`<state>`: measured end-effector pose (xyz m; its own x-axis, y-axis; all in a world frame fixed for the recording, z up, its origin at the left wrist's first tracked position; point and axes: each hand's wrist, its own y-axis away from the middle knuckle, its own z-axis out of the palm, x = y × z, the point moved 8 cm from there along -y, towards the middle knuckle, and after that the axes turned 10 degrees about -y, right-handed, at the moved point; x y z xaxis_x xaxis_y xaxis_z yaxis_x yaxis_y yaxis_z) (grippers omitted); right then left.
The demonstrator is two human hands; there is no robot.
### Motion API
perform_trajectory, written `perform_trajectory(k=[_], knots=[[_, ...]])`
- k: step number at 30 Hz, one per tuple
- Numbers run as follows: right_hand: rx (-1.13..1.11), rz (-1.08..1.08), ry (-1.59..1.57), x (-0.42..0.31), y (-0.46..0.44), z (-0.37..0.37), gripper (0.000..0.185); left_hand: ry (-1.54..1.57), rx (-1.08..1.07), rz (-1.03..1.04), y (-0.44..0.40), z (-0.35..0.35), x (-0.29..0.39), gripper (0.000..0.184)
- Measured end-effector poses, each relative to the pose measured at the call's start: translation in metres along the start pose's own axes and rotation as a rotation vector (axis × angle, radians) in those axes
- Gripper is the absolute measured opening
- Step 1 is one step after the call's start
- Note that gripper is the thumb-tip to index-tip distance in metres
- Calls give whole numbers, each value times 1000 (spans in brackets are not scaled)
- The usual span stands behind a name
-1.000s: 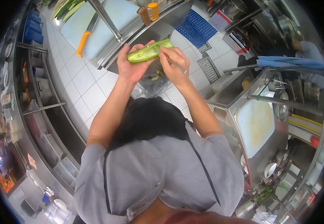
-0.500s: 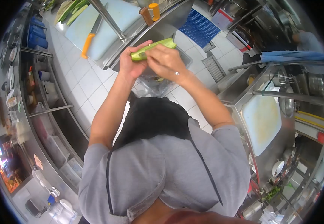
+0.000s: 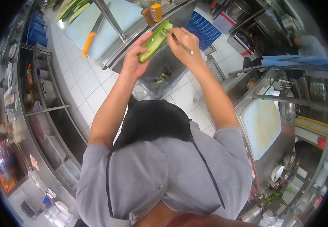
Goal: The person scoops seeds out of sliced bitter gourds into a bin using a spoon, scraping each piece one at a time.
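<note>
My left hand (image 3: 134, 56) is closed around the lower end of a halved cucumber (image 3: 156, 42), whose pale hollow side faces up. In my right hand (image 3: 185, 42) is a metal spoon (image 3: 178, 41), its bowl against the flesh near the cucumber's upper end. Below both hands, a bin lined with a clear plastic bag (image 3: 158, 85) has dark and pale scraps at its bottom. More long green pieces (image 3: 75, 11) lie beyond the white cutting board (image 3: 84, 28). A knife with an orange handle (image 3: 88, 44) rests along that board.
A steel post (image 3: 111, 20) rises beside the board. Brown (image 3: 147, 17) and orange (image 3: 156, 12) handles stand at the counter's edge. Steel shelving (image 3: 43, 113) runs along the left. On the right, a second cutting board (image 3: 261, 126) lies on a counter, near a blue cloth (image 3: 296, 61).
The cucumber has turned from nearly level to steeply slanted, its hollow side now showing. My right hand has moved up and right, and the spoon and the scraps in the bin have come into view.
</note>
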<state>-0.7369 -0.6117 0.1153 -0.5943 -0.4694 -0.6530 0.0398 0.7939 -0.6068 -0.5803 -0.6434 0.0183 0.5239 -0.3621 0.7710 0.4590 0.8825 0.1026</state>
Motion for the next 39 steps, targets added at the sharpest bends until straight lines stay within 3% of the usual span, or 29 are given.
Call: perform_trajectory(k=[2, 7, 11, 14, 15, 17, 20, 23, 29, 32, 35, 39], knots=[[-28, 190, -32, 23, -4, 8, 20, -39, 7, 24, -6, 5, 0, 71], [-35, 174, -84, 5, 14, 26, 19, -35, 88, 20, -13, -3, -1, 73], [46, 188, -26, 20, 0, 11, 18, -38, -25, 20, -12, 13, -2, 74], [-34, 247, -100, 22, 13, 28, 18, -51, 39, -10, -23, -5, -14, 72], [9, 161, -96, 9, 21, 28, 19, -13, 61, -17, -25, -8, -15, 67], [-13, 340, -205, 23, 27, 32, 17, 64, 113, -37, -23, -15, -21, 59], [88, 271, -101, 29, 15, 19, 16, -58, 115, -57, -18, -2, -24, 55], [-6, 298, -111, 26, 20, 31, 18, -14, 176, -99, -17, -2, -24, 51], [5, 553, -376, 22, 46, 51, 15, -37, 216, -51, -23, -22, -25, 47], [-2, 553, -440, 26, 43, 49, 13, -43, 183, -28, -25, -21, -23, 50], [120, 361, -326, 12, 27, 31, 12, 29, 165, -27, -30, -14, -21, 50], [78, 348, -352, 16, 36, 44, 12, 59, 147, -24, -37, -10, -18, 47]])
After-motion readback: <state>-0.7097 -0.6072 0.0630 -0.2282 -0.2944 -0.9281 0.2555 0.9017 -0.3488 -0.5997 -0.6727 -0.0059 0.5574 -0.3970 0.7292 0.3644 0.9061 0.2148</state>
